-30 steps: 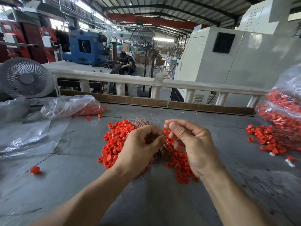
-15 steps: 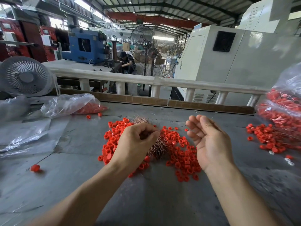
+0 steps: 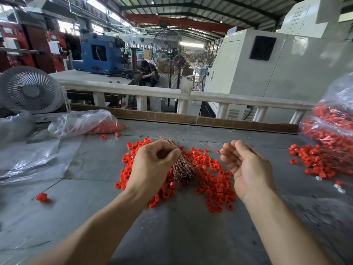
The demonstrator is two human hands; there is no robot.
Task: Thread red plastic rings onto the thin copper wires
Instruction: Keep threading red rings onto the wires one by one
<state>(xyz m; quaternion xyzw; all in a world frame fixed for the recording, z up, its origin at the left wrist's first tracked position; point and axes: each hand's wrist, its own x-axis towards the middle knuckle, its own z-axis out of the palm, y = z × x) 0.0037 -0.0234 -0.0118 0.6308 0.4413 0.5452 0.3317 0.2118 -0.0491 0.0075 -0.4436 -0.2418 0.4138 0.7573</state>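
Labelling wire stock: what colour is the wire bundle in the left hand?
Coppery pinkish-brown, the wire bundle gripped by the left hand; head view.

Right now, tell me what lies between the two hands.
In the head view, copper wires fan from the left hand, over loose red rings on the table toward the right hand.

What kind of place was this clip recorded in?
Most likely a factory floor: a blue machine and a big white machine cabinet stand under a steel roof, beyond a worktable strewn with red rings.
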